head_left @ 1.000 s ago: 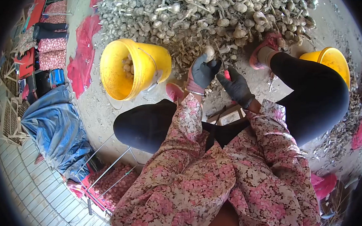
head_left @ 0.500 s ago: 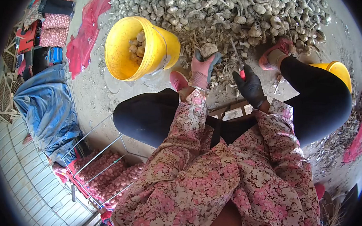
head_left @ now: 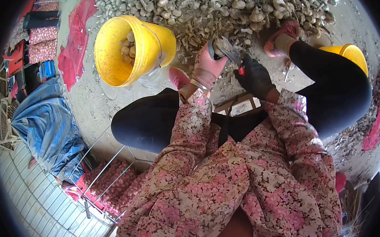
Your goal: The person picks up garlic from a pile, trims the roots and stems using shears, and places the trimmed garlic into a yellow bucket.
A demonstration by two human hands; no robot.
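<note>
My left hand [head_left: 208,64], in a pink and grey glove, grips a garlic bulb [head_left: 220,46] in front of my knees. My right hand [head_left: 253,76], in a black glove, holds red-handled shears [head_left: 235,57] with the blades against the bulb. A big heap of garlic bulbs with dry stalks [head_left: 213,8] lies on the ground just beyond both hands. A yellow bucket [head_left: 147,42] with several trimmed bulbs inside tilts to the left of my left hand.
A second yellow bucket [head_left: 351,56] stands behind my right knee. Red mesh sacks of garlic [head_left: 109,187] lie in a wire frame at lower left, beside a blue tarp [head_left: 47,128]. Dry stalk scraps [head_left: 352,140] cover the ground on the right.
My left hand picked a bulb from the heap and drew it toward me. My right hand brought the shears up to it; before they were apart.
</note>
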